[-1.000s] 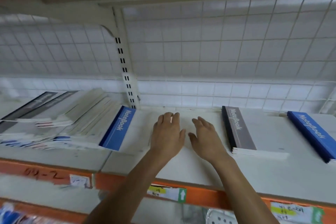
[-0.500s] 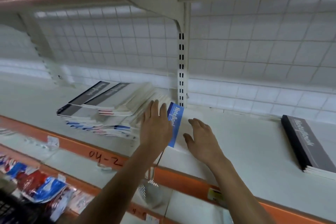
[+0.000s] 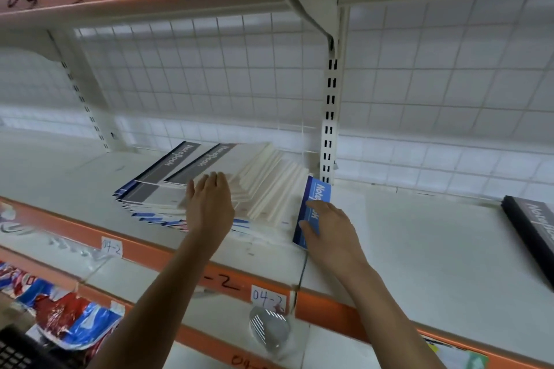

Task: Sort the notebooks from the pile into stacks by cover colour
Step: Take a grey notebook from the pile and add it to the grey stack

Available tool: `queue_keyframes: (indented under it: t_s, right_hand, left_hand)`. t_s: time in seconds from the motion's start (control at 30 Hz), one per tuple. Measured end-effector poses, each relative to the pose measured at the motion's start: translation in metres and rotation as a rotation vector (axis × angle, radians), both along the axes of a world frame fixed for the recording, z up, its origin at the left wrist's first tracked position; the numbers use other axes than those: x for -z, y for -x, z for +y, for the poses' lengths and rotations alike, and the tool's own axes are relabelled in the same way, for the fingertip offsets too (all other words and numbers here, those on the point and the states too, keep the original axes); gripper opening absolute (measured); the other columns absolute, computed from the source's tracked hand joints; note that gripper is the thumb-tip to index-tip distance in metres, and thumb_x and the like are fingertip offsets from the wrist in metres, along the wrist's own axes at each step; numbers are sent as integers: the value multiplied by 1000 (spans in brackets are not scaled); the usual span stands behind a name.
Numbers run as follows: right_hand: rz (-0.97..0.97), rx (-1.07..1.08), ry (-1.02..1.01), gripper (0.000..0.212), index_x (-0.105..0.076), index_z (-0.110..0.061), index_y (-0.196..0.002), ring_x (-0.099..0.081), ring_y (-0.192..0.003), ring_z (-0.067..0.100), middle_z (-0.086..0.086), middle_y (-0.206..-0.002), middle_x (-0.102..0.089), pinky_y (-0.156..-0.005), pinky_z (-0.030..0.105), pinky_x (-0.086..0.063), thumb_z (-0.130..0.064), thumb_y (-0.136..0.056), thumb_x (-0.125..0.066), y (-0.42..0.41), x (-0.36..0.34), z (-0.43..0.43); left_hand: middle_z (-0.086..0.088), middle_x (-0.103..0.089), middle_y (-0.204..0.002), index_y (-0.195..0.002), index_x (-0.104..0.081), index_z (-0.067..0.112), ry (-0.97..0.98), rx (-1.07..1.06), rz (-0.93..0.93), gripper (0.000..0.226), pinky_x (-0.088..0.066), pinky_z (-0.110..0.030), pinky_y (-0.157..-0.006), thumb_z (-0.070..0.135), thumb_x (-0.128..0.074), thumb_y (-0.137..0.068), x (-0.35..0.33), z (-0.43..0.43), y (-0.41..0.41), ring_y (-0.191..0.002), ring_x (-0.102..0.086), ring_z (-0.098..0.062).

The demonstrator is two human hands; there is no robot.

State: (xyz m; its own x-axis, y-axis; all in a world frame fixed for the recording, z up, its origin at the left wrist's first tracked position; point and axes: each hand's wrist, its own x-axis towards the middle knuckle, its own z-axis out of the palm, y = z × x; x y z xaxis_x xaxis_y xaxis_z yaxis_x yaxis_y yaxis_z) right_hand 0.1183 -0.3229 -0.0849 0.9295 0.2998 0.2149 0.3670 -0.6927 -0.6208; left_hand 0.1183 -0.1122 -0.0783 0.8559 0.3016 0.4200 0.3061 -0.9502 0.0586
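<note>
Head view onto a white shelf (image 3: 419, 249), orange along its front edge. Toward the back, just left of the slotted upright (image 3: 329, 129), a slumped pile of notebooks (image 3: 263, 189), grey and blue covers mixed. At the far right edge, a grey stack (image 3: 533, 228). Against the pile's right flank, a blue notebook (image 3: 317, 192). Left hand (image 3: 209, 207) flat over the pile, fingers straight, gripping nothing; right hand (image 3: 329, 231) laid on the blue cover, fingers extended, no pinch yet. Seemingly singling out the blue one. Next calls for curling round its edge, lifting clear without dragging neighbours.
</note>
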Motion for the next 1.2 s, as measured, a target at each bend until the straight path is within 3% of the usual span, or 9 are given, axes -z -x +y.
queue_keyframes:
  t_s: [0.17,0.3,0.47,0.63,0.77,0.9,0.97,1.03,1.2]
  right_hand:
    - [6,22,-94,40,-49,-17,-134,-47,-121,19,2,-132,-53,-95,23,-36,-25,-95,-51,0,3,16]
    - [63,70,-344,23,-63,-19,-111,-60,-89,14,-6,-99,-65,-74,16,-45,-30,-96,-49,1,-1,24]
    - [617,76,-1017,37,-61,-12,-93,-69,-86,26,9,-87,-73,-83,35,-55,-43,-97,-41,1,-18,33]
    - [727,28,-1111,27,-61,0,-93,-65,-64,21,6,-64,-67,-66,30,-54,-20,-99,-44,3,-21,29]
    - [709,89,-1073,31,-62,-7,-96,-66,-69,21,5,-76,-71,-62,30,-50,5,-92,-34,2,-18,19]
    - [729,123,-1089,33,-62,-10,-96,-67,-79,26,8,-89,-70,-57,32,-53,5,-91,-33,2,-18,6]
    - [726,147,-1091,33,-61,-9,-100,-66,-83,28,10,-94,-70,-59,34,-52,5,-91,-33,1,-15,3]
    - [728,155,-1088,33,-61,-8,-104,-66,-87,30,12,-99,-69,-63,36,-52,5,-90,-34,0,-13,2]
    - [723,150,-1072,32,-61,-11,-94,-65,-82,28,9,-92,-69,-62,35,-51,4,-91,-34,1,-13,1]
  left_hand:
    - [-6,-69,-102,-116,-63,11,34,138,-101,34,-50,-34,-79,-3,-58,-85,-4,2,6,-93,-63,-24]
    - [-5,-72,-76,-99,-73,11,99,337,-295,18,-52,-31,-53,4,-68,-83,-8,-2,13,-66,-66,-24]
    - [3,-72,-88,-103,-72,17,99,670,-313,29,-54,-27,-70,27,-47,-92,-10,-20,26,-76,-66,-14]
    - [7,-72,-93,-100,-74,19,268,871,-267,31,-51,-23,-78,39,-53,-90,-6,-40,36,-83,-64,-6]
    - [-2,-66,-118,-124,-60,13,282,686,-284,35,-48,-30,-95,25,-43,-96,-15,-25,31,-104,-57,-6]
    - [-8,-27,-153,-148,-21,8,146,221,-36,70,-22,-32,-115,2,-53,-86,-12,13,11,-141,-24,-20]
    - [-11,-40,-145,-143,-30,6,126,175,38,65,-30,-32,-111,2,-57,-84,-4,25,4,-134,-36,-24]
    - [-8,-61,-116,-126,-52,8,97,218,-23,44,-45,-34,-92,-2,-56,-83,3,32,1,-107,-56,-24]
    - [-3,-71,-90,-103,-69,12,117,336,-188,22,-56,-38,-66,2,-56,-88,3,26,1,-80,-63,-23]
